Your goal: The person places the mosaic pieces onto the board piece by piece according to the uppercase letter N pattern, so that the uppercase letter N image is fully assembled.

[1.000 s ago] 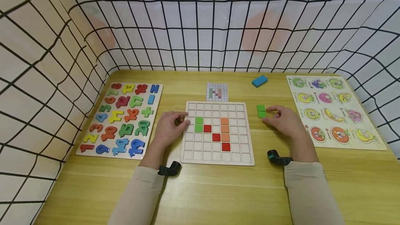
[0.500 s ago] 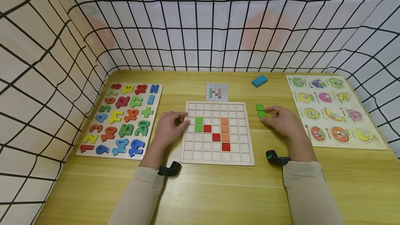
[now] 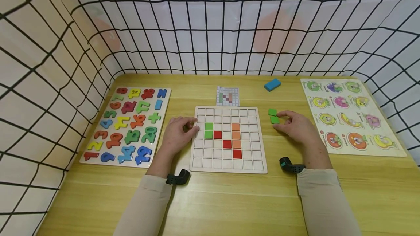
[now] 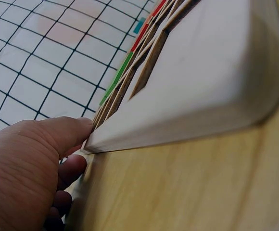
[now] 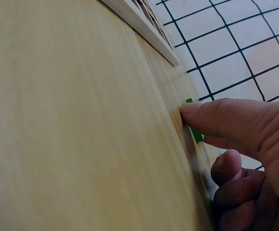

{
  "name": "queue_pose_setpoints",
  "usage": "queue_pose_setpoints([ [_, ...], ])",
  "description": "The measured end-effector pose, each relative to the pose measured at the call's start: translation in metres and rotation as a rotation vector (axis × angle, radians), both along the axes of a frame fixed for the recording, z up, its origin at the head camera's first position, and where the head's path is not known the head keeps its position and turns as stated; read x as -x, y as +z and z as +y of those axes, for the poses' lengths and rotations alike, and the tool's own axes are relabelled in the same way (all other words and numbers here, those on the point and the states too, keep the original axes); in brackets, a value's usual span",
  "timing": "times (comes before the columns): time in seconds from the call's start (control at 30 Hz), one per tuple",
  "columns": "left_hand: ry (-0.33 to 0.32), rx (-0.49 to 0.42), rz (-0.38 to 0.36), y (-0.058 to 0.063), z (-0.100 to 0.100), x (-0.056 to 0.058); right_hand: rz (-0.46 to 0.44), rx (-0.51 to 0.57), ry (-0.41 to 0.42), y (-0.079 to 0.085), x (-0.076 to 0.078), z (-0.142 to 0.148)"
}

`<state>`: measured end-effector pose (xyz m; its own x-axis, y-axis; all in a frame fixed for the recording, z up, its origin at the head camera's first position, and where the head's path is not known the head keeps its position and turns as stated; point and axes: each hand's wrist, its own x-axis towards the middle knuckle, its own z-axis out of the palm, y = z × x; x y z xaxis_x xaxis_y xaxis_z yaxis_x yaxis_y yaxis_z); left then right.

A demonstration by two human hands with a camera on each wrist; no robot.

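Observation:
A square wooden grid board (image 3: 201, 154) lies on the table, with green tiles (image 3: 208, 130), red tiles (image 3: 227, 144) and orange tiles (image 3: 236, 135) in some cells. My left hand (image 3: 178, 134) holds the board's left edge between thumb and index finger. In the left wrist view the thumb (image 4: 77, 127) lies against the board's corner. Right of the board, my right hand (image 3: 298, 128) pinches a green tile (image 3: 274, 120) by its edges, down at the table. A second green tile (image 3: 272, 112) lies just beyond it. The thumb partly hides the tiles in the right wrist view.
A small pattern card (image 3: 228, 96) lies behind the board. Farther right is a blue block (image 3: 272, 85). A number puzzle (image 3: 124, 126) lies on the left, a fruit puzzle (image 3: 352, 119) on the right. Black netting (image 3: 210, 30) rises around the table's back and sides.
My right hand has shifted slightly left with the near green tile. The far green tile has turned a little and a gap shows between the two. My left hand has stayed still.

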<state>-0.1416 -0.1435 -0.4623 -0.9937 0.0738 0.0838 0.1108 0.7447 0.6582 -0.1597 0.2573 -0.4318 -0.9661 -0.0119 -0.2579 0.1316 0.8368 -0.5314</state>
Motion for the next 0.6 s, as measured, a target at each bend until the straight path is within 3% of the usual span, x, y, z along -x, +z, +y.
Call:
queue_pose_setpoints([
  [0.6, 0.0, 0.0, 0.012, -0.0004, -0.0004, -0.0004, 0.006, 0.008, 0.01, -0.0003, 0.0005, 0.0006],
])
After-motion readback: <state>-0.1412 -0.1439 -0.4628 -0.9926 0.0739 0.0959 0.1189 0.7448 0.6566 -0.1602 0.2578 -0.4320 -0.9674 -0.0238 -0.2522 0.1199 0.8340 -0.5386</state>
